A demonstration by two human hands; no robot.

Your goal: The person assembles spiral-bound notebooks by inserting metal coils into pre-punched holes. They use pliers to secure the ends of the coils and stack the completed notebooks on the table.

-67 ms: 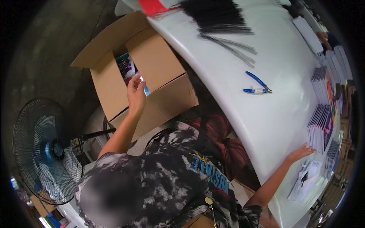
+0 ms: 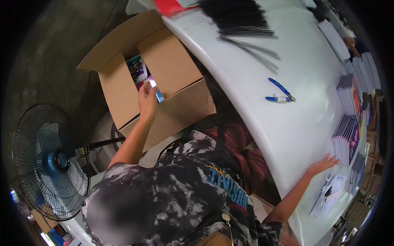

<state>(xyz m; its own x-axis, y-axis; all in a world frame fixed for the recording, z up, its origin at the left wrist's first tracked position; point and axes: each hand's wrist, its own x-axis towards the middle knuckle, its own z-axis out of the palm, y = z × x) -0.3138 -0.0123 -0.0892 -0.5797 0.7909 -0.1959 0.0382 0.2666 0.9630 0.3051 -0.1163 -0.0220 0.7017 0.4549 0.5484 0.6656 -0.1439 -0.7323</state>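
My left hand [image 2: 147,99] hovers over the gap between the flaps of a cardboard box [image 2: 171,61]. Its fingers are loosely bent and slightly apart, with nothing visible in them. Beneath, inside the box, colourful printed covers [image 2: 138,73] show in part; the flaps hide the rest. Over on the right, my right hand [image 2: 323,165] is open, fingers stretched toward the near end of a stack of spiral-bound notebooks [image 2: 341,143]. The fingertips are at or very near the stack; contact is hard to tell.
Blue-handled cutting pliers [image 2: 280,91] lie on the white-covered table [image 2: 250,82]. Behind them are black wire spirals [image 2: 238,18], a few set apart. White plastic packaging [image 2: 329,196] lies beside my right forearm. At left stands a black fan [image 2: 53,160].
The fingers of my left hand have curled in slightly over the box opening. My right hand has shifted very slightly left in the picture.
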